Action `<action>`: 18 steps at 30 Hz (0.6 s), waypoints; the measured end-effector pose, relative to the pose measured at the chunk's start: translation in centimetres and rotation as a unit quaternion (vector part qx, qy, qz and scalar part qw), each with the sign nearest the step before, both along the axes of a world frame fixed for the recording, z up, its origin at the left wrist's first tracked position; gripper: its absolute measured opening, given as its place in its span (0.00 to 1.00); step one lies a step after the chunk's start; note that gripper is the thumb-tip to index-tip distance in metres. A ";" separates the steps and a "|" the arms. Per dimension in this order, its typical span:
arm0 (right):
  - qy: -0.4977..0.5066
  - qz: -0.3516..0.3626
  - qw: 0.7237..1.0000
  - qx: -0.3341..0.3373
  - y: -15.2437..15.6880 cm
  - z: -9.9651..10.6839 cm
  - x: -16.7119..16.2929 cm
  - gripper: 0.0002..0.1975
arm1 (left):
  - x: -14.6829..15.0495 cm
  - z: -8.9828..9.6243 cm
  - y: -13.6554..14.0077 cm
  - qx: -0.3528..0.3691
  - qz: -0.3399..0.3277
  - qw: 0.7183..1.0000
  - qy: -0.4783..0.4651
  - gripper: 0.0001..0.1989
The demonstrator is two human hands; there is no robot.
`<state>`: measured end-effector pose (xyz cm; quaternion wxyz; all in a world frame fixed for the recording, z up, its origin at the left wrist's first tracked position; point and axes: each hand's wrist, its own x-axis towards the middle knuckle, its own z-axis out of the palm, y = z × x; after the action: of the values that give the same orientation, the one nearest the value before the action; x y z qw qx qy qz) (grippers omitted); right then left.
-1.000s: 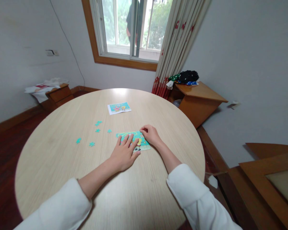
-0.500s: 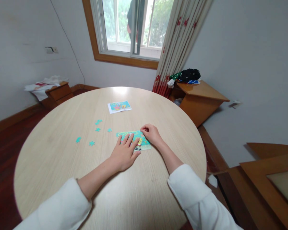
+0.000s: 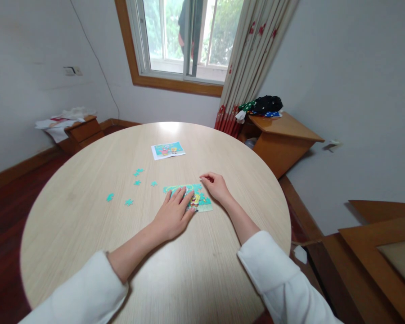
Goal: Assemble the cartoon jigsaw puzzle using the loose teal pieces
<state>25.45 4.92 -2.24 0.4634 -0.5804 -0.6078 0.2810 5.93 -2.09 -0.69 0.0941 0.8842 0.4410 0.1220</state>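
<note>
A mostly assembled jigsaw puzzle (image 3: 205, 206) with a cartoon picture on turquoise lies on the round table (image 3: 189, 279). My left hand (image 3: 173, 213) rests flat over its left and middle part, fingers spread, covering much of the picture. Just above the puzzle's upper right corner is my right hand (image 3: 215, 185), thumb and fingertips brought together in a pinch. Whatever sits between those fingertips is too small to make out. Left of the puzzle several loose turquoise pieces lie scattered, among them one jigsaw piece (image 3: 129, 202) near the front and another puzzle piece (image 3: 154, 183) closer to the puzzle.
A printed picture sheet (image 3: 170, 150) with a similar cartoon lies farther back on the table. Beyond the table stand a wooden cabinet (image 3: 283, 135) with cloths on it, a curtain (image 3: 246, 67) and a small drawer unit (image 3: 84, 130). A wooden chair (image 3: 384, 252) is at the right.
My right hand has shifted slightly up and right, off the puzzle's upper right corner. My left hand has slid slightly left and remains on the puzzle.
</note>
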 end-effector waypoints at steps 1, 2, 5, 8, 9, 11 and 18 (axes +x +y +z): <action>-0.002 0.001 1.000 0.000 -0.1 0.1 0.0 0.09 | 0.0 -0.1 0.1 0.003 0.002 1.000 -0.018 0.27; -0.004 0.002 1.000 0.000 -0.1 0.1 -0.1 0.09 | -0.1 -0.1 0.2 0.007 0.006 0.999 -0.036 0.27; -0.006 0.002 1.000 -0.002 -0.3 0.3 -0.1 0.09 | -0.5 0.0 0.8 0.020 0.028 0.995 -0.096 0.24; -0.006 0.004 1.000 -0.010 -0.3 0.4 -0.1 0.10 | -1.8 0.8 2.2 0.043 0.067 0.986 -0.148 0.20; -0.005 0.005 1.000 -0.012 -0.3 0.4 -0.1 0.10 | -2.5 1.2 2.8 0.052 0.085 0.983 -0.157 0.18; -0.003 0.008 1.000 -0.013 -0.3 0.4 -0.1 0.09 | -4.2 2.0 4.2 0.067 0.146 0.975 -0.156 0.16; -0.015 0.029 0.999 -0.010 -0.4 0.4 -0.3 0.09 | -11.5 3.8 7.4 0.067 0.388 0.899 -0.194 0.15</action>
<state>25.16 4.48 -1.88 0.4397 -0.5715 -0.6284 0.2919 -5.62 5.33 3.11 0.0636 0.6063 0.7127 0.3469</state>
